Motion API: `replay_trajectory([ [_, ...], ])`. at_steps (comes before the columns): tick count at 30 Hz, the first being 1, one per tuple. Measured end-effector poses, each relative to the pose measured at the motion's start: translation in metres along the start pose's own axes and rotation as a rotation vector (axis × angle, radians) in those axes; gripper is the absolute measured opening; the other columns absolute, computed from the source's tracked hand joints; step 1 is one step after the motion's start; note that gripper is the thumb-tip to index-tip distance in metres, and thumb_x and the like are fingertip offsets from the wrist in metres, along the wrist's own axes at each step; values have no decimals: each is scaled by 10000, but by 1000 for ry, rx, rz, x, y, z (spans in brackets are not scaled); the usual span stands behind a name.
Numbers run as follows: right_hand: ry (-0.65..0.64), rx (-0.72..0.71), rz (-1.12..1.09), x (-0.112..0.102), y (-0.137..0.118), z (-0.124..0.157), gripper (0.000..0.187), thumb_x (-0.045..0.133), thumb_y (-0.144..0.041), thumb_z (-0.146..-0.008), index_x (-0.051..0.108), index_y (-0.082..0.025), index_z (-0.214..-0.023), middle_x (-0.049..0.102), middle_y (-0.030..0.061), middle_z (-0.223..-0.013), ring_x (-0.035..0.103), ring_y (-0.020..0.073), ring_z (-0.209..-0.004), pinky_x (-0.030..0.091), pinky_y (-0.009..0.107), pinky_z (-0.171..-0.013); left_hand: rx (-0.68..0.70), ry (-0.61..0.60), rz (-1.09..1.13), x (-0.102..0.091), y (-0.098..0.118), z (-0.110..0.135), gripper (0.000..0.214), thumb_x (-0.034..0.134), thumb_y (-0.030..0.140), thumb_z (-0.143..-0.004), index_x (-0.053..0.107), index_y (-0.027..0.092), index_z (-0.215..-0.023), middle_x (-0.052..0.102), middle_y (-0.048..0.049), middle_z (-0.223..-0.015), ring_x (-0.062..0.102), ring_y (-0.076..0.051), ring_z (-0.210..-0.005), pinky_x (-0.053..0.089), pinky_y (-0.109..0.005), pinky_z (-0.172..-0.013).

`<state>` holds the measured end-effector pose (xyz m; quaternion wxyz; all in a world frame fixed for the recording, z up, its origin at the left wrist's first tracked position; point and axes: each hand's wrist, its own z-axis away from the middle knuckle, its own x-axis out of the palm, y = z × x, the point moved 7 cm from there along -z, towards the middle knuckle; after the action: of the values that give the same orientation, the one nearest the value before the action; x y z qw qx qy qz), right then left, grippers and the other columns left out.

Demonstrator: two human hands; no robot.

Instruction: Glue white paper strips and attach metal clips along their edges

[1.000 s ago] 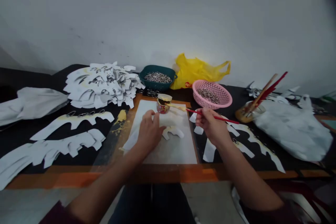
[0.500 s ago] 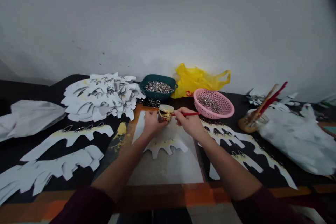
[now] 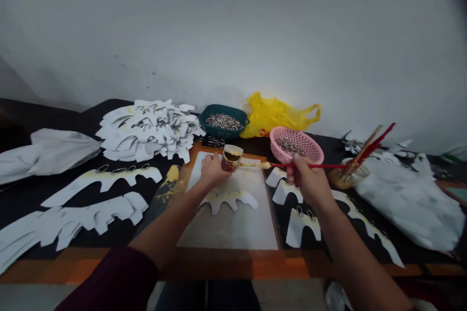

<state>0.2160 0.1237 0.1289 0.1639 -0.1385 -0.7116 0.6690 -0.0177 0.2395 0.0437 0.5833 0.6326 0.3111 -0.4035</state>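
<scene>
My left hand [image 3: 212, 170] is closed around a small glue cup [image 3: 232, 157] standing at the far edge of a pale work board [image 3: 233, 226]. My right hand [image 3: 308, 178] grips a red-handled brush [image 3: 292, 165]; its yellow-smeared tip rests on the cup's rim. A white cut-out piece [image 3: 229, 199] with yellow glue along its top edge lies on the board just below my left hand.
A pink basket [image 3: 296, 144] and a green basket [image 3: 224, 120] hold metal rings. A yellow bag [image 3: 277, 113] lies behind them. A heap of white cut-outs [image 3: 149, 129] is at the left, more pieces [image 3: 98, 180] lie nearer, and a jar of brushes [image 3: 350, 175] stands right.
My right hand has drawn back to the right, pulling the brush out of the cup so its tip rests at the rim. My left hand stays on the cup.
</scene>
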Motion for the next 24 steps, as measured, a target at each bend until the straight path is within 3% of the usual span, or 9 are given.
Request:
replay_trajectory([
  [4,11,221,-382,-10,39,-6,262,723,-372,-655,574,-156,-661,502,-42,-515,417,52,-424,364,178,-396,39,39,-72,-29,-7,20,497,582,393,-726,496,120,-1131,480,-156,-1130,462,-316,-1098,372,-387,-909],
  [7,48,188,-460,-23,52,-4,230,720,-338,-644,573,-166,-680,499,-45,-534,424,53,-446,376,174,-412,135,60,-110,-46,-8,50,417,556,344,-772,521,151,-1140,488,-130,-1127,460,-286,-1100,359,-378,-941],
  [9,56,192,-414,-27,59,-1,211,709,-330,-650,590,-162,-699,493,-40,-538,426,59,-450,364,177,-401,223,48,-121,-46,-2,76,360,555,324,-785,553,170,-1110,518,-111,-1092,486,-266,-1057,381,-370,-923],
  [13,-117,245,-334,-6,61,1,216,669,-361,-675,564,-172,-671,406,-55,-518,362,63,-419,331,196,-371,448,-34,-104,-18,24,133,296,574,258,-777,589,177,-1062,563,-105,-1071,524,-253,-996,438,-385,-867],
  [16,-161,103,-397,6,33,-6,230,636,-378,-704,508,-195,-648,366,-62,-541,354,69,-441,365,208,-400,532,-61,-103,12,41,163,306,601,204,-749,587,178,-1053,562,-105,-1122,509,-262,-1051,439,-403,-890],
  [20,-116,-21,-458,-10,0,-5,210,640,-351,-721,507,-200,-662,388,-54,-569,375,69,-478,391,204,-441,541,-21,-127,41,50,178,367,603,231,-761,562,139,-1113,530,-144,-1224,453,-308,-1175,414,-444,-942],
  [24,-79,109,-363,-39,18,20,176,692,-326,-693,584,-188,-703,457,-41,-576,409,65,-488,365,201,-443,519,25,-132,54,49,179,418,596,298,-785,538,126,-1162,486,-173,-1304,397,-340,-1252,374,-482,-978],
])
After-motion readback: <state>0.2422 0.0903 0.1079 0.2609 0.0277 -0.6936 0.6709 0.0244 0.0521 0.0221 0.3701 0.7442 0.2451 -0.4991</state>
